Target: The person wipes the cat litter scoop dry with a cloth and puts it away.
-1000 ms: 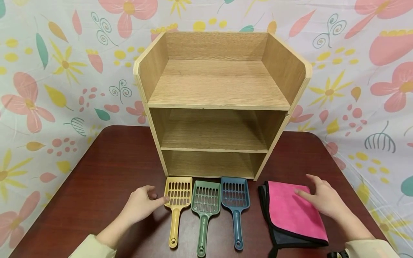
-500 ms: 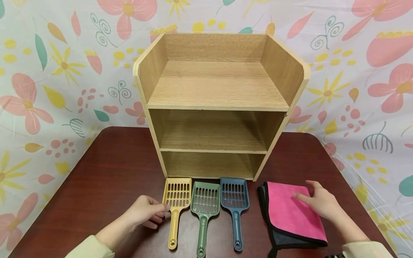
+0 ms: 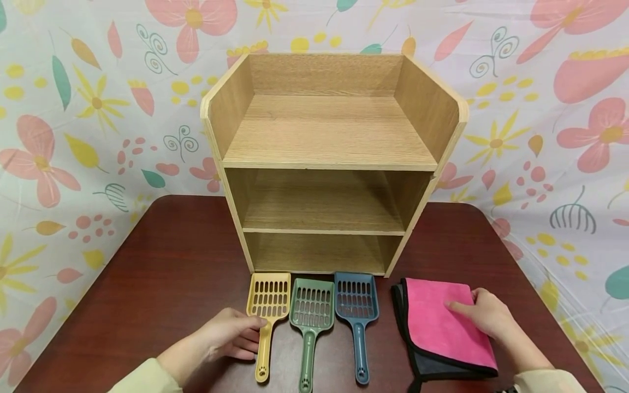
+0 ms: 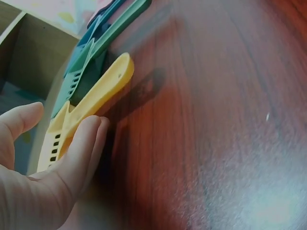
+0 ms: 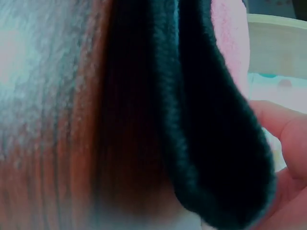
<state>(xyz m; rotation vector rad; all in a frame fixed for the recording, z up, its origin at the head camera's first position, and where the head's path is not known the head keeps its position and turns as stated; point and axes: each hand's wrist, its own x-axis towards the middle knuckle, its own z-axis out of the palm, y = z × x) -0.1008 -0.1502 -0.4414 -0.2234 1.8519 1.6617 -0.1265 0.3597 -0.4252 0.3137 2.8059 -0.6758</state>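
A yellow litter scoop (image 3: 263,349) lies in front of the shelf, with a green litter scoop (image 3: 313,305) and a blue litter scoop (image 3: 356,297) to its right. My left hand (image 3: 228,334) reaches to the yellow scoop's neck, thumb over it and other fingers low along its left side. In the left wrist view, thumb and fingers stand apart around the scoop. At the right lies a folded towel (image 3: 439,322), pink above dark grey with black trim. My right hand (image 3: 488,314) has its thumb over the pink face and its fingers at the right edge, partly hidden.
A wooden shelf unit (image 3: 326,165) with three levels stands at the back of the dark red table (image 3: 191,262). Its lower front edge is close behind the scoop heads. A flowered cloth (image 3: 123,98) hangs behind the table.
My left hand has moved down and right, from the yellow scoop's head to its neck. My right hand's fingers have lowered to the towel's right edge. Scoops and towel stay in place.
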